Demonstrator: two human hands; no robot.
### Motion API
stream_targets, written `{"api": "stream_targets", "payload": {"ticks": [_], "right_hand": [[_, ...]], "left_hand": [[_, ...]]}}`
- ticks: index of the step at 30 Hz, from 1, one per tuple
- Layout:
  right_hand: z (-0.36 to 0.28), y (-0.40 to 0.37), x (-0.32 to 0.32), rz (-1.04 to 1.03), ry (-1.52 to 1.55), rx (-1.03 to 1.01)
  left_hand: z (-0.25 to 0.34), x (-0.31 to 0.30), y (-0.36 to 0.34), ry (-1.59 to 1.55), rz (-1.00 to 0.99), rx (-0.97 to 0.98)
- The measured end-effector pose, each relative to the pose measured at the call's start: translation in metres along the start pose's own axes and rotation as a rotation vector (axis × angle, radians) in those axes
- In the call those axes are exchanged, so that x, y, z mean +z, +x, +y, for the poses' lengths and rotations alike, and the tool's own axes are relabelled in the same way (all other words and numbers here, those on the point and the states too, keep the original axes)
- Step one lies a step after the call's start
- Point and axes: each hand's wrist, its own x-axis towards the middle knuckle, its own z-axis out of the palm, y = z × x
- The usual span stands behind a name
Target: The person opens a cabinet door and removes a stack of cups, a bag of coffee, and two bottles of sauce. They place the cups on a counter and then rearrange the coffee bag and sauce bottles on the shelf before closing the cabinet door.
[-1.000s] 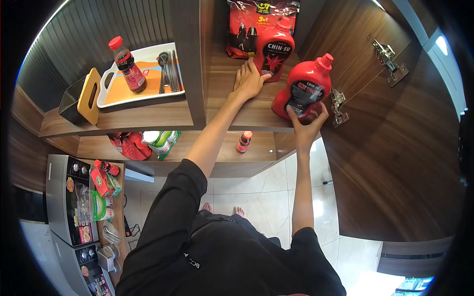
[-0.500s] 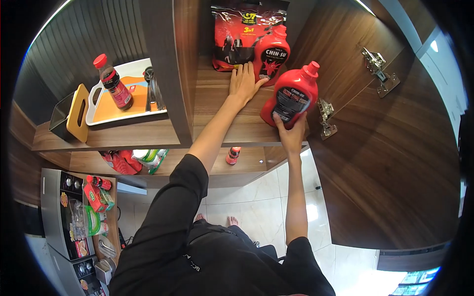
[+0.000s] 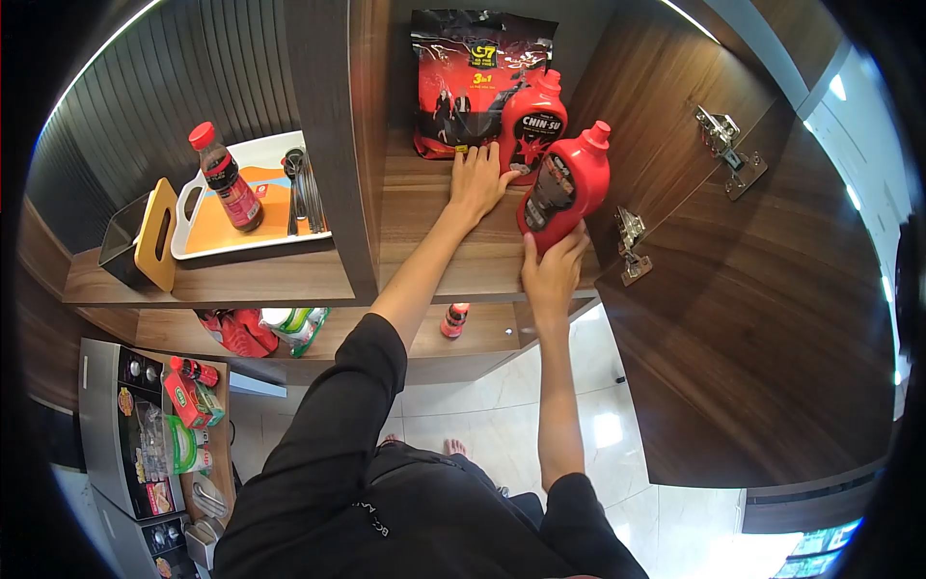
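Note:
My right hand point(image 3: 553, 275) grips the lower part of a red chili sauce bottle point(image 3: 555, 198), which leans slightly at the front of the right cabinet compartment. Behind it, upright, stands a second red chili sauce bottle point(image 3: 536, 121) with a black CHIN-SU label. My left hand point(image 3: 476, 185) is beside that rear bottle, fingers stretched forward and thumb against the bottle's lower side. Its fingertips reach the bottom of a red and black G7 coffee bag point(image 3: 461, 92), which stands against the back wall and is partly covered by the rear bottle.
An open cabinet door point(image 3: 762, 318) with metal hinges point(image 3: 632, 246) is on the right. Left of the divider point(image 3: 333, 125), a white tray point(image 3: 193, 217) holds a dark sauce bottle point(image 3: 231, 183) and utensils. A small red-capped bottle point(image 3: 454, 320) stands on the lower shelf.
The front chili sauce bottle has shifted left and closer to the rear one, turning a little, with my right hand now lower at its base. My left hand stays by the rear bottle.

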Motion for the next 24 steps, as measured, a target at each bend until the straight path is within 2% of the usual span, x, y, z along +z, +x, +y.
{"api": "stream_targets", "payload": {"ticks": [3,7,8,11,12,15,19,22,24], "right_hand": [[-0.017,-0.012,-0.017,-0.045,0.157,0.025],[-0.031,0.001,-0.029,-0.128,0.218,0.072],[-0.027,0.004,-0.019,-0.038,0.26,0.035],[-0.027,0.02,-0.016,-0.213,0.364,0.207],[-0.026,0.025,-0.009,-0.132,0.284,0.131],[-0.023,0.039,-0.001,-0.098,0.319,0.169],[-0.005,0.052,0.019,-0.212,0.239,0.185],[0.001,0.065,0.031,-0.396,0.164,0.159],[-0.001,0.068,0.037,-0.403,0.071,0.186]], "left_hand": [[-0.005,0.007,0.001,-0.079,0.07,0.025],[-0.012,0.001,0.007,-0.247,-0.094,-0.093],[-0.016,0.003,0.008,-0.316,-0.109,-0.13],[-0.026,0.004,0.007,-0.487,-0.095,-0.17],[-0.03,0.008,0.008,-0.524,-0.081,-0.168],[-0.037,0.017,0.004,-0.645,-0.057,-0.194],[-0.036,0.02,0.007,-0.759,0.001,-0.217],[-0.031,0.012,0.008,-0.725,-0.154,-0.222],[-0.025,0.005,0.007,-0.652,-0.155,-0.245]]}}
